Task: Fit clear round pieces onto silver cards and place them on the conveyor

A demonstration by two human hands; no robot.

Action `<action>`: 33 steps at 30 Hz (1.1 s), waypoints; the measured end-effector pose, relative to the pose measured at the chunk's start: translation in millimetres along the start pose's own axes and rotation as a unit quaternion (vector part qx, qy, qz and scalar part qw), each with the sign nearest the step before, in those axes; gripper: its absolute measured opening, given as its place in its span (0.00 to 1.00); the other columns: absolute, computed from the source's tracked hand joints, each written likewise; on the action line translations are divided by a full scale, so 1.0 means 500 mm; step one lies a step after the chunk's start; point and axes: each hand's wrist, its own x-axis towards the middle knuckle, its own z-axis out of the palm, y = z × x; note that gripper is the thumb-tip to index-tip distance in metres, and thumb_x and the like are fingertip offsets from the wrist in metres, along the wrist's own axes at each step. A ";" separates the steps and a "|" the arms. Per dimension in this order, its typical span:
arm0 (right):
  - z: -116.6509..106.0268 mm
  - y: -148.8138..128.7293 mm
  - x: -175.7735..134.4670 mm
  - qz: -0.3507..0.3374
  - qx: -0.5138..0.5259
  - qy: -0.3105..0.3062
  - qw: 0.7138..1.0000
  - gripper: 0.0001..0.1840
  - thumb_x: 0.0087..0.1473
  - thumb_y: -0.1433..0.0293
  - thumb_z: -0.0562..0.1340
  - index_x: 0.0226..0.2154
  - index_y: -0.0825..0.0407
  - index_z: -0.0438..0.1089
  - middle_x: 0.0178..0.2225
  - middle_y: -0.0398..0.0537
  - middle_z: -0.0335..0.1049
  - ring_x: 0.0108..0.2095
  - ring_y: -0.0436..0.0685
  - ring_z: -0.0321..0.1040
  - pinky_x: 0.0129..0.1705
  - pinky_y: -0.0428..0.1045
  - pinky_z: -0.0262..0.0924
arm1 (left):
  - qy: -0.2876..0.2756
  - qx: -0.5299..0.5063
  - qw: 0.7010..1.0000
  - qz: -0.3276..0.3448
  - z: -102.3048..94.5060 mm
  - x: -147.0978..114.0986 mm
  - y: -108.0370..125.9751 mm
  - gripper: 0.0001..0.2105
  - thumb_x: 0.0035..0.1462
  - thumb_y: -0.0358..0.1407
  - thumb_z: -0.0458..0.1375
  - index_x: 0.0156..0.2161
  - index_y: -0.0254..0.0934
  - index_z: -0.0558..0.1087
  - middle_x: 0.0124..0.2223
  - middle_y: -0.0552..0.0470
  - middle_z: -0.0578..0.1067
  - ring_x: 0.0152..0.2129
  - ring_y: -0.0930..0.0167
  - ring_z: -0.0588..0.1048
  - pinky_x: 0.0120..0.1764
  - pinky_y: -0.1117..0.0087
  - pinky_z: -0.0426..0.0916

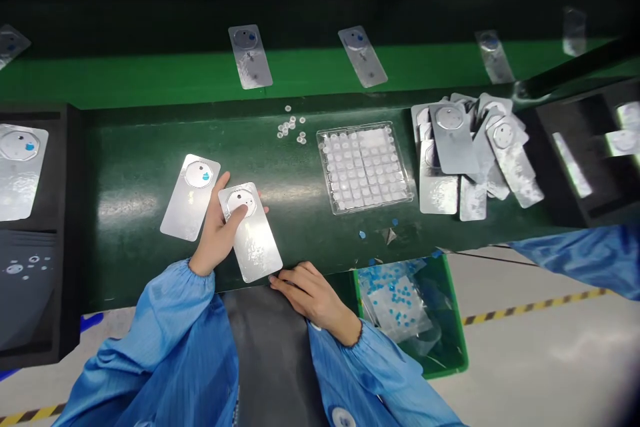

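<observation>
My left hand point(217, 230) is closed around a silver phone-sized plate point(257, 243), its thumb pressed on the white round area near the top. Fingertips show past the plate's far edge. At the bench's front edge, by the plate's lower right corner, is my right hand point(313, 300). Its fingers are bent and drawn together, thumb and index tips meeting; what is between them, if anything, is hidden. A second silver plate point(185, 207) with a blue dot in its circle lies left of my left hand. Small white rings point(286, 128) are scattered behind both hands.
A clear tray point(364, 205) holds rows of white pieces. Right of it lies a heap of silver plates point(453, 153). Black bins point(63, 227) flank the bench; more plates point(250, 57) lie on the green strip behind. Below stands a green bin point(457, 340). A blue sleeve point(590, 257) shows at right.
</observation>
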 end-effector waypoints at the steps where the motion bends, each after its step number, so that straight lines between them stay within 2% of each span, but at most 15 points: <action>1: 0.004 -0.002 -0.001 0.009 0.003 0.002 1.000 0.10 0.70 0.76 0.58 0.51 0.56 0.72 0.39 0.53 0.78 0.36 0.55 0.72 0.37 0.52 0.63 | 0.000 0.002 1.000 0.007 0.001 -0.001 0.001 0.44 0.64 0.41 0.64 0.74 0.45 0.41 0.60 0.39 0.76 0.48 0.55 0.82 0.52 0.48 0.76; 3: 0.014 -0.007 -0.003 0.037 -0.005 0.018 0.999 0.09 0.70 0.77 0.58 0.48 0.56 0.73 0.39 0.53 0.78 0.36 0.55 0.72 0.37 0.52 0.64 | 0.003 0.011 0.999 0.030 0.002 -0.003 0.002 0.46 0.64 0.40 0.63 0.74 0.49 0.36 0.61 0.40 0.75 0.49 0.55 0.81 0.53 0.47 0.76; 5: 0.022 -0.010 -0.004 0.055 -0.025 0.034 0.998 0.08 0.68 0.78 0.59 0.47 0.57 0.73 0.39 0.54 0.78 0.37 0.56 0.72 0.36 0.51 0.63 | 0.005 0.025 0.998 0.052 0.003 -0.005 0.004 0.46 0.65 0.39 0.63 0.74 0.50 0.35 0.62 0.40 0.74 0.50 0.54 0.80 0.53 0.47 0.76; 10: 0.019 -0.009 -0.002 0.036 -0.020 0.051 0.998 0.12 0.66 0.77 0.64 0.51 0.57 0.72 0.39 0.55 0.78 0.35 0.56 0.72 0.35 0.52 0.63 | 0.001 0.048 0.998 0.043 0.003 -0.006 0.008 0.36 0.65 0.41 0.63 0.71 0.45 0.49 0.62 0.38 0.73 0.50 0.53 0.80 0.53 0.47 0.77; 13: 0.010 -0.007 -0.001 0.032 -0.031 0.043 0.998 0.15 0.66 0.74 0.65 0.55 0.57 0.70 0.39 0.55 0.78 0.33 0.55 0.70 0.34 0.52 0.64 | 0.007 0.046 0.998 0.034 0.002 -0.005 0.009 0.36 0.64 0.40 0.63 0.70 0.45 0.51 0.61 0.39 0.74 0.47 0.54 0.82 0.52 0.47 0.77; 16: 0.009 -0.007 -0.006 0.019 -0.028 0.019 0.999 0.13 0.67 0.76 0.63 0.54 0.56 0.70 0.39 0.54 0.78 0.34 0.55 0.71 0.36 0.52 0.64 | 0.008 0.044 0.998 0.041 0.001 -0.003 0.007 0.35 0.64 0.40 0.63 0.70 0.46 0.52 0.60 0.40 0.75 0.46 0.55 0.82 0.50 0.49 0.79; 19: 0.017 -0.009 -0.014 0.005 -0.038 0.019 0.999 0.10 0.68 0.78 0.60 0.51 0.58 0.71 0.38 0.55 0.78 0.36 0.56 0.73 0.37 0.53 0.66 | 0.001 0.048 0.997 0.053 -0.001 0.000 0.003 0.27 0.64 0.39 0.63 0.65 0.44 0.61 0.59 0.41 0.75 0.44 0.57 0.83 0.48 0.51 0.79; 21: 0.024 -0.014 -0.015 0.020 -0.042 0.038 0.998 0.10 0.69 0.78 0.59 0.49 0.56 0.73 0.37 0.54 0.77 0.35 0.56 0.73 0.35 0.52 0.66 | -0.003 0.051 0.997 0.057 -0.002 0.002 0.001 0.21 0.64 0.39 0.63 0.59 0.41 0.67 0.59 0.41 0.76 0.42 0.58 0.83 0.47 0.53 0.80; 23: 0.025 -0.020 -0.005 0.084 -0.001 0.082 0.993 0.09 0.69 0.76 0.59 0.45 0.53 0.75 0.36 0.52 0.77 0.35 0.56 0.73 0.34 0.51 0.66 | 0.001 0.062 0.996 0.057 -0.003 0.001 0.002 0.17 0.64 0.38 0.62 0.56 0.40 0.70 0.59 0.42 0.76 0.41 0.59 0.83 0.47 0.54 0.80; 25: 0.020 -0.024 0.017 0.208 0.085 0.141 0.964 0.09 0.69 0.72 0.59 0.38 0.51 0.76 0.34 0.50 0.75 0.33 0.55 0.72 0.32 0.50 0.65 | 0.004 0.101 0.993 0.060 -0.003 -0.004 0.003 0.12 0.65 0.38 0.61 0.53 0.39 0.74 0.58 0.44 0.77 0.41 0.59 0.83 0.46 0.56 0.79; 28: 0.005 -0.026 0.065 0.389 0.242 0.226 0.860 0.14 0.67 0.62 0.62 0.31 0.51 0.74 0.28 0.45 0.69 0.25 0.51 0.63 0.24 0.47 0.58 | -0.012 0.205 0.975 0.090 0.004 -0.018 0.008 0.09 0.67 0.38 0.59 0.45 0.37 0.81 0.48 0.46 0.83 0.41 0.60 0.83 0.47 0.60 0.79; 30: -0.002 -0.025 0.096 0.437 0.329 0.262 0.795 0.17 0.64 0.56 0.65 0.31 0.51 0.74 0.22 0.40 0.60 0.20 0.49 0.55 0.21 0.46 0.52 | -0.033 0.256 0.957 0.130 0.014 -0.030 0.012 0.08 0.64 0.37 0.63 0.43 0.37 0.83 0.43 0.47 0.84 0.42 0.60 0.83 0.47 0.61 0.78; 31: -0.004 -0.025 0.109 0.445 0.362 0.272 0.773 0.19 0.62 0.53 0.66 0.31 0.51 0.74 0.20 0.37 0.56 0.19 0.48 0.51 0.21 0.46 0.50 | -0.045 0.270 0.950 0.150 0.019 -0.035 0.014 0.08 0.62 0.37 0.65 0.43 0.38 0.83 0.43 0.47 0.85 0.43 0.60 0.83 0.47 0.62 0.79; 33: -0.004 -0.026 0.128 0.448 0.398 0.277 0.751 0.21 0.59 0.51 0.68 0.29 0.51 0.73 0.18 0.35 0.51 0.19 0.47 0.47 0.20 0.46 0.49 | -0.065 0.281 0.941 0.178 0.031 -0.043 0.016 0.08 0.58 0.37 0.69 0.43 0.39 0.84 0.43 0.48 0.85 0.42 0.60 0.84 0.46 0.63 0.79</action>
